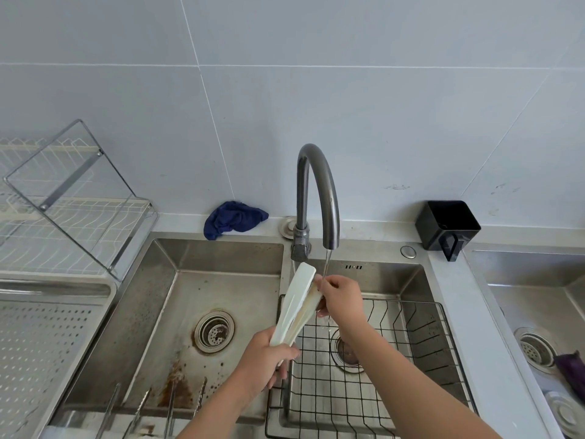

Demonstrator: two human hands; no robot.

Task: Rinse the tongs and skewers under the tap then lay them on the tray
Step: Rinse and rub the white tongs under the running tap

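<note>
My left hand point(269, 359) grips the lower end of the white tongs point(297, 302), fingers curled round it, below the tap point(318, 191). My right hand point(340, 299) pinches the upper tip directly under the tap, in the water point(326, 264). The skewers point(171, 410) lie in the sink point(142, 312) left of the tap, the tray point(47, 343) further left.

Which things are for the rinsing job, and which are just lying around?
For the job: white tongs, held by left hand and right hand; tap, running; metal utensils waiting in the left sink; perforated tray.

Just lying about: blue cloth; black container; dish rack; wire basket; purple item in the far sink.
</note>
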